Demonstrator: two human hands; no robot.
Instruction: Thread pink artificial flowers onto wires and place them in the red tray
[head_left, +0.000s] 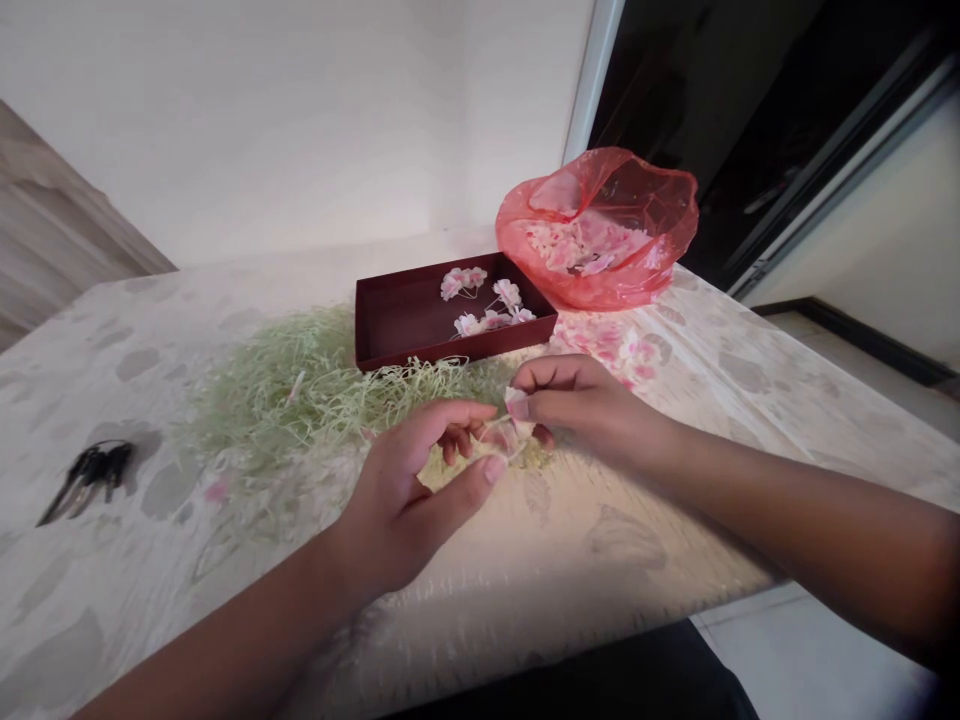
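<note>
My right hand (570, 400) pinches a small white and pink artificial flower (517, 402) between thumb and fingertips, above the table's near middle. A pale, see-through loop or strip (506, 437) hangs just below it; blur hides what exactly it is. My left hand (427, 480) is curved around this strip from the left, thumb and index finger apart. Its thumb tip lies close to the strip, and whether it touches cannot be made out. Beyond both hands stands a dark maroon box (405, 355), with several pink and white flowers (495, 310) on thin stems inside, mostly towards its right.
Pale green shredded paper (277, 390) is heaped left of and before the box. A red plastic bag (517, 270) full of petals stands behind right, with loose pink petals (637, 355) below. Keys (94, 470) lie at left on the patterned tablecloth (615, 600).
</note>
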